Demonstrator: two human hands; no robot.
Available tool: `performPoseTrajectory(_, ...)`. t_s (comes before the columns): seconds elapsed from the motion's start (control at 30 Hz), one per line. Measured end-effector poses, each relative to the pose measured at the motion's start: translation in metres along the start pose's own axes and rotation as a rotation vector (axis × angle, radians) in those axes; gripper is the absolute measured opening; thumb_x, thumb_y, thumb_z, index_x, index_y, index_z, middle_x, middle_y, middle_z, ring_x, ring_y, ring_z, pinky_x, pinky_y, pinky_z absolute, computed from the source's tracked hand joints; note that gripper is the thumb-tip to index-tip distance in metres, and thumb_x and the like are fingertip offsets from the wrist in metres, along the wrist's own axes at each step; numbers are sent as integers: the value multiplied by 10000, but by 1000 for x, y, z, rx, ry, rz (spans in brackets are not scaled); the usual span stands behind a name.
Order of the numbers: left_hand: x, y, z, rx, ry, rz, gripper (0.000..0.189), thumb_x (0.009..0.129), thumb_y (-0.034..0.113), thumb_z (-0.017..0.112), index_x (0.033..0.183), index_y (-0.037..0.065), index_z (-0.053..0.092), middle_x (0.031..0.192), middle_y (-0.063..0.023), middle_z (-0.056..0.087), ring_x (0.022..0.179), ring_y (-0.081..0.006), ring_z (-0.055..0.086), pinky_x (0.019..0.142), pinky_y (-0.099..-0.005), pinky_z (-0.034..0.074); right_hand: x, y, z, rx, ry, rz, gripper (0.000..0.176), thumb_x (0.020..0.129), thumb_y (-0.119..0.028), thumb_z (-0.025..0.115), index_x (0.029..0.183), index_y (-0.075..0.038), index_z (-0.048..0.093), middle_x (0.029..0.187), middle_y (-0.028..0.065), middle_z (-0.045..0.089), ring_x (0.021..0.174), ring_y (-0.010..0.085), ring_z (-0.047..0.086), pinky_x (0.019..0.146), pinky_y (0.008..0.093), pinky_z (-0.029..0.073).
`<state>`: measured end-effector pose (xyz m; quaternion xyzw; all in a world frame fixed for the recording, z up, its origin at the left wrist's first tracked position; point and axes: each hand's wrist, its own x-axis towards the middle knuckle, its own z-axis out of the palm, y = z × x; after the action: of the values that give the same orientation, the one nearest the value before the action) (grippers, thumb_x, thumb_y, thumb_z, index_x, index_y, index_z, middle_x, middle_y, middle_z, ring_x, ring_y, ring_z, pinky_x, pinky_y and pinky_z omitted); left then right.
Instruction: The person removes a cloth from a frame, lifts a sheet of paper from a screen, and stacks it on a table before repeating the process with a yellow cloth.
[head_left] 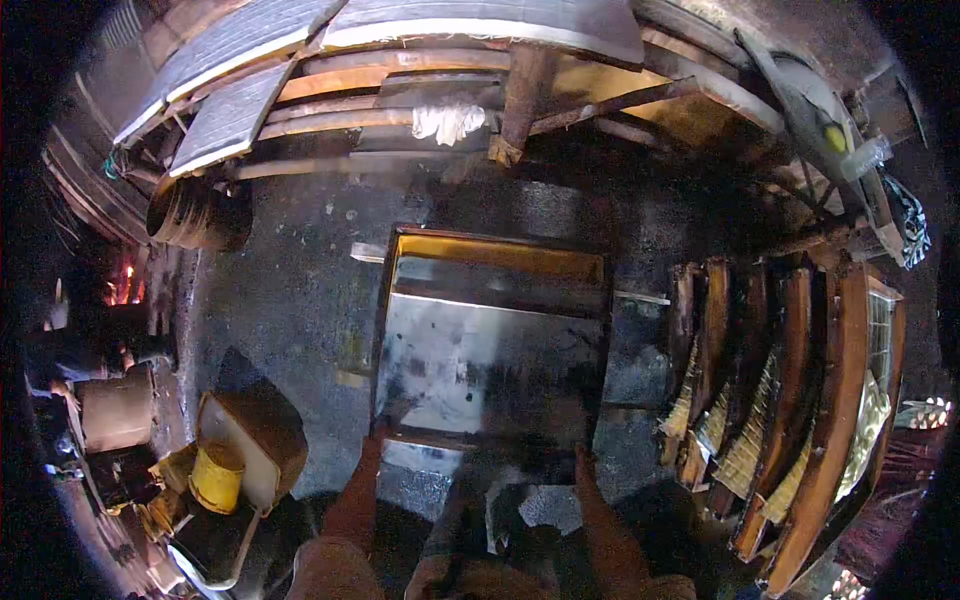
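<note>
In the middle of the head view lies a shallow rectangular wooden frame (379, 345) with dark rims and a yellowish inner face on its far side. A grey, shiny sheet or surface (440, 335) with dark specks fills most of it. At the frame's near left corner is my left hand (383, 428), its fingers around the rim. My right hand (584, 456) is at the near right corner, deep in shadow, and appears to grip the edge there. Dark shade hides most of both hands' fingers.
Several wooden frames (795, 370) with yellowish woven panels lean together on the right. To the left are a yellow bucket (216, 476), a tub (287, 440), a cardboard box (117, 408), a fire (125, 287) and a rusty drum (190, 213). A white cloth (447, 122) hangs beyond.
</note>
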<state>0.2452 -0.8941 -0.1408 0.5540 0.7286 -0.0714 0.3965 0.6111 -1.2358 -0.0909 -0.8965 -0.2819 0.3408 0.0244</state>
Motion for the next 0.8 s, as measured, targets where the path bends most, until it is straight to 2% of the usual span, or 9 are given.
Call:
performPoseTrajectory(0.2, -16, 20, -27, -105, -75, 91, 356, 808, 311, 496, 1068, 72, 544, 833, -76, 572, 750, -237, 535, 654, -364, 408, 4, 1, -29, -3, 47, -90, 161, 822, -145, 525, 962, -79, 568, 924, 97, 570, 775, 217, 557, 669, 327, 436)
performPoseTrajectory(0.33, -36, 59, -71, -337, -174, 187, 301, 814, 264, 501, 1039, 74, 564, 729, -47, 605, 648, -206, 567, 580, -341, 427, -20, -2, -69, -21, 201, -205, 177, 833, -171, 523, 980, -85, 572, 934, 111, 573, 753, 233, 567, 636, 348, 448)
performPoseTrajectory(0.43, -5, 28, -69, -853, -331, 230, 246, 795, 247, 547, 974, 83, 589, 835, -60, 604, 736, -200, 569, 678, -315, 442, -37, -9, -110, -102, 462, -330, 191, 841, -190, 521, 994, -90, 575, 941, 121, 575, 736, 245, 574, 612, 363, 457)
performPoseTrajectory(0.47, -13, 21, -73, -987, -362, 161, 277, 786, 206, 571, 1023, 63, 561, 993, -89, 576, 887, -212, 546, 810, -346, 415, -47, -10, -128, -141, 567, -360, 195, 843, -196, 520, 998, -91, 575, 943, 124, 575, 731, 249, 577, 603, 368, 460)
performPoseTrajectory(0.5, -26, 18, -72, -1050, -411, 150, 277, 790, 216, 562, 1019, 61, 561, 989, -90, 575, 883, -215, 545, 806, -348, 416, -62, -11, -147, -166, 630, -368, 200, 846, -203, 520, 1002, -93, 576, 945, 127, 576, 725, 253, 579, 595, 374, 463)
performPoseTrajectory(0.67, -120, 18, -12, -1158, -677, 75, 292, 811, 266, 518, 1002, 49, 559, 967, -97, 573, 863, -228, 542, 789, -356, 421, -188, -30, -277, -65, 498, -162, 280, 827, -196, 540, 1079, -78, 522, 962, 162, 569, 733, 292, 586, 618, 382, 466)
performPoseTrajectory(0.73, -152, 40, 23, -1153, -767, 95, 304, 819, 285, 500, 995, 44, 559, 958, -99, 572, 856, -233, 541, 782, -359, 423, -262, -49, -341, 169, 501, 40, 330, 804, -165, 562, 1111, -60, 503, 982, 151, 580, 808, 270, 588, 687, 368, 467)
performPoseTrajectory(0.77, -163, 59, 38, -1151, -803, 132, 312, 823, 295, 491, 992, 42, 559, 953, -100, 572, 852, -236, 540, 779, -360, 424, -294, -51, -363, 249, 514, 106, 348, 796, -155, 569, 1121, -54, 497, 988, 147, 583, 833, 262, 589, 710, 364, 467)
performPoseTrajectory(0.8, -176, 85, 50, -1153, -841, 175, 320, 827, 305, 483, 989, 40, 558, 949, -102, 571, 848, -239, 539, 775, -362, 425, -322, -43, -374, 354, 720, 36, 363, 779, -145, 588, 1115, -33, 507, 971, 133, 597, 847, 241, 584, 746, 349, 456)
